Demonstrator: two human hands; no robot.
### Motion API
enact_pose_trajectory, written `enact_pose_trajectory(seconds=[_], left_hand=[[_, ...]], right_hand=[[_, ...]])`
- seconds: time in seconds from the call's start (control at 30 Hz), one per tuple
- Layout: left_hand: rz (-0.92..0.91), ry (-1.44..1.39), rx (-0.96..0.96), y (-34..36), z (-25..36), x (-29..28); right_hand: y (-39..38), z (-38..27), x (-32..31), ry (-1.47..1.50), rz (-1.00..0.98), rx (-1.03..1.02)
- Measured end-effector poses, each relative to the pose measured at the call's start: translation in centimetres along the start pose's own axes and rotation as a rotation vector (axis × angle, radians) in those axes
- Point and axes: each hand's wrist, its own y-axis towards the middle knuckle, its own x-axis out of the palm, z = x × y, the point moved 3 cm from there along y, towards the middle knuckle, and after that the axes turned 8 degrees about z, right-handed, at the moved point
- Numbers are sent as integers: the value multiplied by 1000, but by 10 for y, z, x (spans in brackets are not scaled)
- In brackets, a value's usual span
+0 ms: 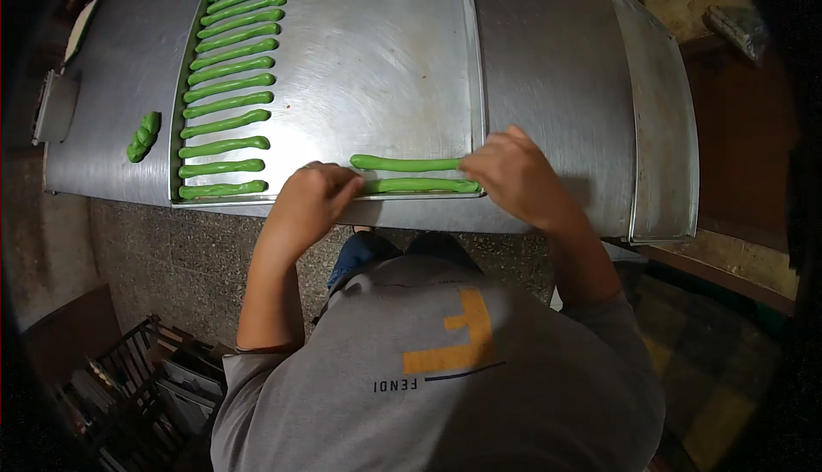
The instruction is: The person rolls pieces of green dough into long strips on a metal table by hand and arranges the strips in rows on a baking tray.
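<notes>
Two green dough ropes lie side by side in the near right corner of a shallow metal tray (368, 69). My left hand (312, 198) is closed, its fingertips pinched at the left end of the nearer dough rope (419, 186). The farther dough rope (407, 164) has its left end free. Its right end goes under the curled fingers of my right hand (514, 176), which is closed there at the tray's right rim. The nearer rope's right end shows just below that hand. Along the tray's left side runs a column of several evenly spaced green dough ropes (227, 95).
A twisted green dough lump (143, 137) sits on the metal table (111, 78) left of the tray. A white container (56, 108) stands at the table's left edge. Another metal tray (664, 121) lies at the right. Below left is a dark rack (141, 369) on the floor.
</notes>
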Motion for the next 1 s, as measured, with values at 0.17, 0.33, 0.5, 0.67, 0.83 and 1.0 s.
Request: enact_pose_trajectory(seconds=[0.17,0.33,0.5,0.67,0.83,1.0], left_hand=[[163,-131,-71,14,-5,-10],[57,-50,279,29,0,18],[136,-98,229,19,14,4],[175,-98,258,19,17,2],[106,-46,247,23,-1,16],[96,-46,231,24,-3,18]], right_hand=[[12,-2,-9,-40,97,25],[13,-3,1,15,78,-64],[15,-3,-14,-61,112,-31],[13,-1,-16,-146,139,-34],[10,0,-4,-104,147,-79],[14,-5,0,-127,77,-66]])
